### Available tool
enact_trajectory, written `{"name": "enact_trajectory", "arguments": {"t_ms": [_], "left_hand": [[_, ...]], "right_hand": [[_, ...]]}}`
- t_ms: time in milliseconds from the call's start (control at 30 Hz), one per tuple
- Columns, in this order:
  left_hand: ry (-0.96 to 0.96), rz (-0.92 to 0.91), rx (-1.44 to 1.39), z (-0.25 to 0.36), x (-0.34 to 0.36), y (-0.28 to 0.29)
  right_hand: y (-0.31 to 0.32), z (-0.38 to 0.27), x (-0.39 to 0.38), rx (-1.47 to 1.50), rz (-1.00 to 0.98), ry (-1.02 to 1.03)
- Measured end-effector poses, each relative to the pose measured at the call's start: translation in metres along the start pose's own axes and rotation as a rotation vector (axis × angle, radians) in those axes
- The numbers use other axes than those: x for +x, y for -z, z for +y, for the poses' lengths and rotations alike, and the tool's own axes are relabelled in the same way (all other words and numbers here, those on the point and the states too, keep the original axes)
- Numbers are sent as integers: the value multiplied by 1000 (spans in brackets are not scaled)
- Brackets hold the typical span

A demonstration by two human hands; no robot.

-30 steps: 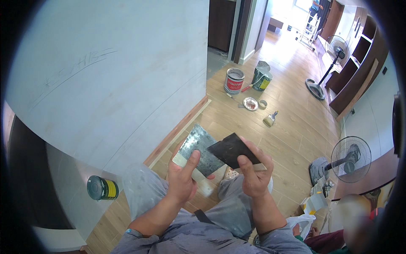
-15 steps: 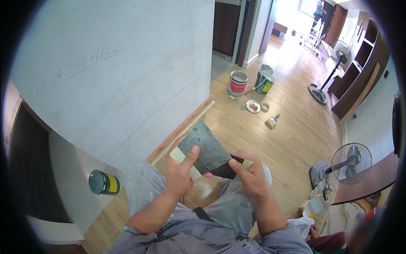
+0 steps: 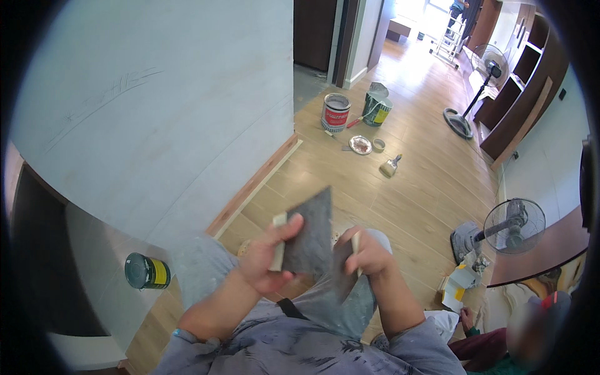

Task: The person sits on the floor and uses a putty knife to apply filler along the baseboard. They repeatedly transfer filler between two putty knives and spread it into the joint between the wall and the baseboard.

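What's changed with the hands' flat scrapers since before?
The left hand turned the left scraper, which looks narrower now. The right hand tipped the right scraper steeply; it's beside the other, not partly beneath. Both hands kept hold. The brush stayed put.

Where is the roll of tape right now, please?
In the head view, the roll of tape lies on the floor, upper right of centre, beside the round lid and beyond the right hand.

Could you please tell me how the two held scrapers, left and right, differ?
The left scraper shows a broad blade face, while the right scraper looks narrower from this angle. The left scraper's blade reaches higher; the right scraper's extends lower. Both have pale handles.
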State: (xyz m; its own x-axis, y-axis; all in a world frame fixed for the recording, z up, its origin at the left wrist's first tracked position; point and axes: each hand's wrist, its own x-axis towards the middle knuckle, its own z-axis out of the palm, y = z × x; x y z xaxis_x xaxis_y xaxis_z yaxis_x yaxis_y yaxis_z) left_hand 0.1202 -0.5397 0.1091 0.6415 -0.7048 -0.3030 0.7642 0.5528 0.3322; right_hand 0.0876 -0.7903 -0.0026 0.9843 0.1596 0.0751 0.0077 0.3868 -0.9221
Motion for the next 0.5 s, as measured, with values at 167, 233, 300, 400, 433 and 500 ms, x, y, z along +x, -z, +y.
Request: {"name": "enact_trajectory", "arguments": {"t_ms": [167,233,300,400,433,500], "left_hand": [[-47,-703,-529,7,25,31],[-108,-664,-537,-3,31,42],[-102,-670,-551,-10,37,53],[-93,-673,-523,-14,39,67],[-84,-574,-496,-15,37,70],[-68,-351,-468,-15,34,75]], "right_hand": [[-15,-37,10,551,479,261],[-32,-48,13,517,504,269],[-46,-53,16,322,487,333],[-64,-58,15,-330,380,564],[-73,-60,11,-638,278,694],[-92,-67,2,-1064,-8,858]]}}
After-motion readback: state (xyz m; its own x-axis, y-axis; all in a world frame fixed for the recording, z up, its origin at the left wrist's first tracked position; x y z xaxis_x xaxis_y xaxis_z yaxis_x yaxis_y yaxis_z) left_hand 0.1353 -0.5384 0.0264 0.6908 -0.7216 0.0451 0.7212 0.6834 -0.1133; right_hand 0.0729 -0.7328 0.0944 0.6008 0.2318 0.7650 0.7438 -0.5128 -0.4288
